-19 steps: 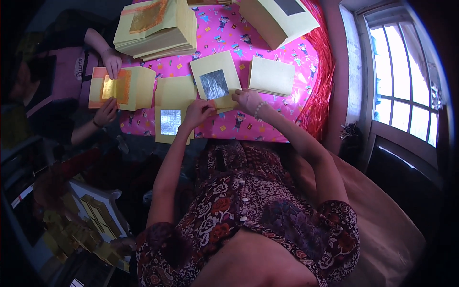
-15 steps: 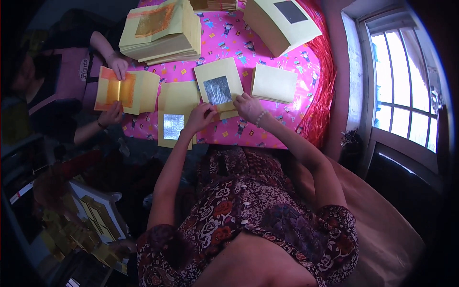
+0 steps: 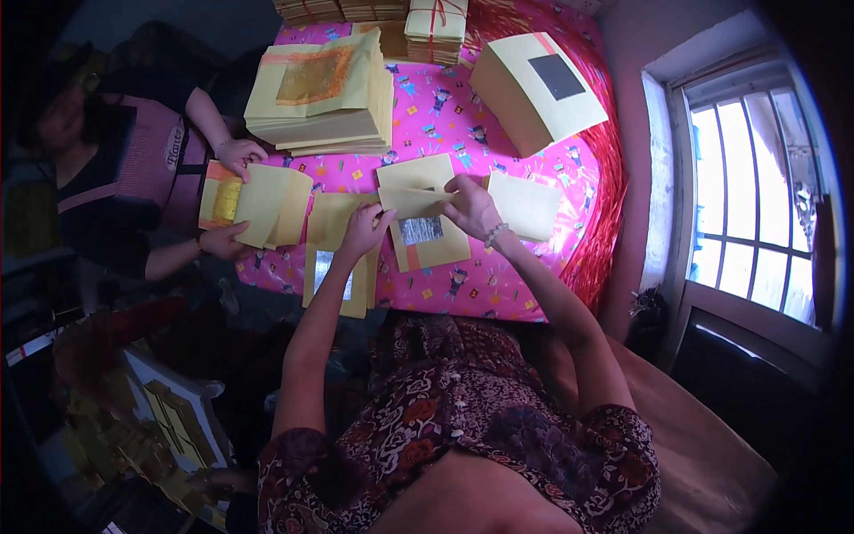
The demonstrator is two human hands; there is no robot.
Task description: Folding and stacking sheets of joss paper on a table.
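Note:
A yellow paper sheet (image 3: 415,173) with a silver foil square lies on the pink table cover. Its lifted edge (image 3: 414,204) stands up between my hands, partly covering the foil. At the left end of that edge, my left hand (image 3: 363,228) is closed in a pinch. My right hand (image 3: 472,206) grips the other end, its fingers bent over the paper. Left of my left hand lies another yellow sheet (image 3: 342,209) with silver foil, partly hidden by my forearm. A small stack of folded yellow papers (image 3: 527,209) sits beside my right hand.
A person at the left folds a yellow sheet (image 3: 276,200) with gold foil. Behind are a tall stack of gold-foil papers (image 3: 320,116), a thick silver-foil stack (image 3: 534,107) and a tied bundle (image 3: 434,40). Red shredded strips (image 3: 605,196) hang along the table's right edge.
My hands have lifted the sheet's near edge and carried it away from me over the foil. The person at the left has folded a flap over the gold foil. The view has tilted slightly.

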